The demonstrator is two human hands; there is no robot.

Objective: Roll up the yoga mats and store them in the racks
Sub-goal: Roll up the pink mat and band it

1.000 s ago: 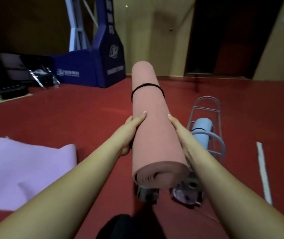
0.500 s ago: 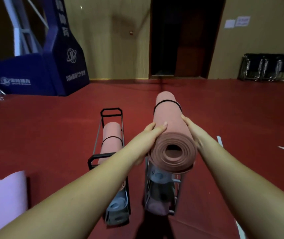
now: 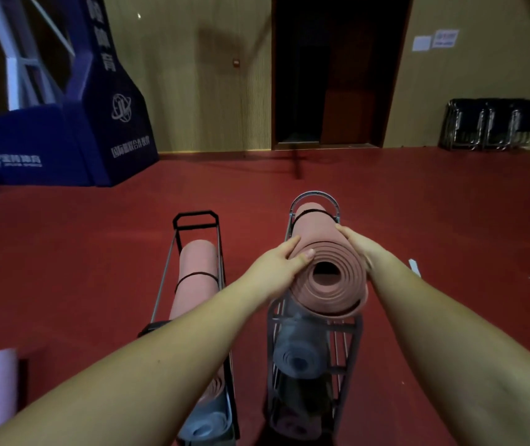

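Two racks stand ahead; the right rack carries the pink mat on top, its long axis running near to far. Left hand and right hand grip its near end, equally close.

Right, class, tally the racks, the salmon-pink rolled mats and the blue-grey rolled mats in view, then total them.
Racks: 2 (black rack, silver rack)
Salmon-pink rolled mats: 2 (held mat, stored mat)
Blue-grey rolled mats: 2 (left blue mat, right blue mat)
Total: 6
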